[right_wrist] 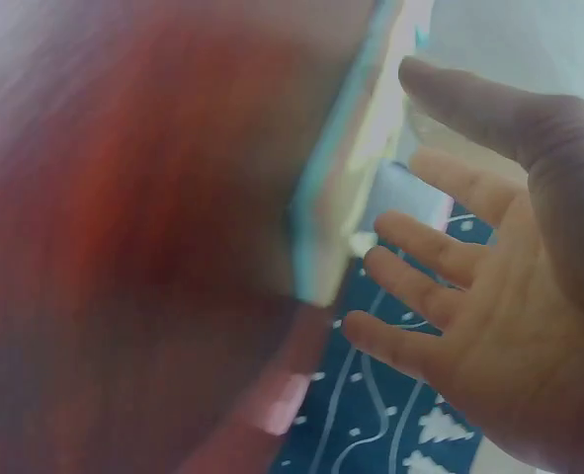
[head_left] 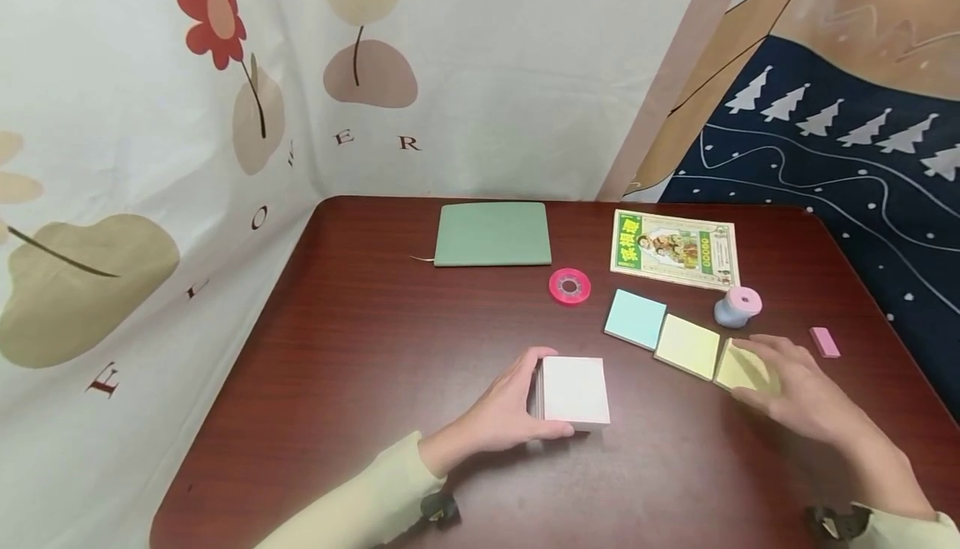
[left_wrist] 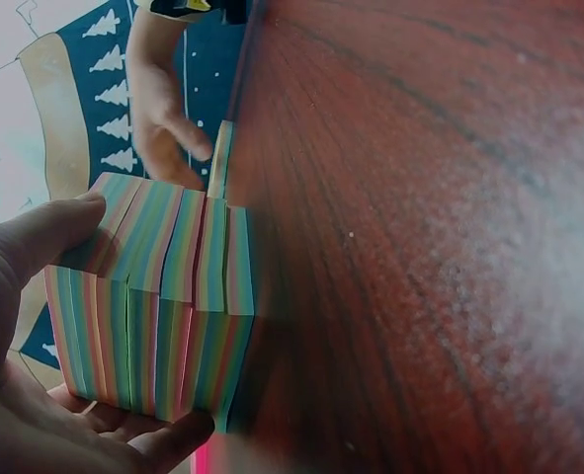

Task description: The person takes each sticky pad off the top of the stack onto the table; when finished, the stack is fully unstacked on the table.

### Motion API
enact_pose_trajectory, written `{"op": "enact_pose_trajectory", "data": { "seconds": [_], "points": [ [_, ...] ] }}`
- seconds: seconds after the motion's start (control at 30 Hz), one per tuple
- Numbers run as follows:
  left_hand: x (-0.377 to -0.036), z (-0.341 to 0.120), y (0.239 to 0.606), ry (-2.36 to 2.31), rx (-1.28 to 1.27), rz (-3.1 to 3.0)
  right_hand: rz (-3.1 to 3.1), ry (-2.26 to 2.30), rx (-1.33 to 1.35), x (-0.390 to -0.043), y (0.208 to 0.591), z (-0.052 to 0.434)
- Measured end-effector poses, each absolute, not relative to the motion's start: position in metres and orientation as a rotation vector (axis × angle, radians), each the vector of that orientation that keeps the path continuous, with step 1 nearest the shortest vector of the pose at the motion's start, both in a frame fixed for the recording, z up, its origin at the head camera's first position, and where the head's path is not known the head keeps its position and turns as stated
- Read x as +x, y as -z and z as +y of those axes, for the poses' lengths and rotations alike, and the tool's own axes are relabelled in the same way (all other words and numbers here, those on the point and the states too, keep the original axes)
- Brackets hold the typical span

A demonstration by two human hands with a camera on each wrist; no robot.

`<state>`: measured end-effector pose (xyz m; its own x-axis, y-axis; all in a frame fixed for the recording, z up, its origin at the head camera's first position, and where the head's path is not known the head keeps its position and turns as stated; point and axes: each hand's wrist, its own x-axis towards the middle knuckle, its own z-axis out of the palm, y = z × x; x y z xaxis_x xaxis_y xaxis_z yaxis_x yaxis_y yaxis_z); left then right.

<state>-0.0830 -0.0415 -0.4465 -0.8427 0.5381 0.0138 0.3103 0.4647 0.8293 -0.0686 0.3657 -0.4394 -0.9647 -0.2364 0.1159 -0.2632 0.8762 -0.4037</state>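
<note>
From the head view, your left hand (head_left: 510, 403) has its grip around the left side of a thick block of paper notes (head_left: 573, 391), thumb on the far edge and fingers on the near one; the block sits flat on the dark red counter (head_left: 360, 341), near its middle. Your right hand (head_left: 795, 391) lies with fingers spread and nearly straight, a wide grip holding nothing, fingertips on a yellow note (head_left: 738, 367). Just left of that note lie a 2nd yellow note (head_left: 687, 346) and a blue note (head_left: 635, 318), in a slanted row. Behind them stand a small pink and blue spool (head_left: 738, 306), a pink tape roll (head_left: 569, 286), a printed booklet (head_left: 675, 249) and a green notebook (head_left: 492, 234). A pink eraser (head_left: 825, 341) lies to the right of your hand.

From the left wrist view, your left hand (left_wrist: 35, 336) cradles the block (left_wrist: 153, 306), whose side shows striped coloured layers fanned slightly apart; the thumb presses its upper corner.

From the right wrist view, blurred, your right hand (right_wrist: 499, 286) is spread, fingers straight, over the counter (right_wrist: 124, 247) beside the pale edge of a note (right_wrist: 346, 207).
</note>
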Motion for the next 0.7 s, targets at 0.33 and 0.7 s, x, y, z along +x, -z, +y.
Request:
{"op": "enact_pose_trajectory", "data": {
  "seconds": [0.33,0.7],
  "points": [
    [-0.082,-0.042,0.444,-1.322,0.722,2.465,-2.891,-0.745,0.551,-0.065,0.394,0.291],
    [-0.084,-0.043,0.447,-1.323,0.764,2.469,-2.762,-0.725,1.121,-0.063,0.405,0.2]
  ]
}}
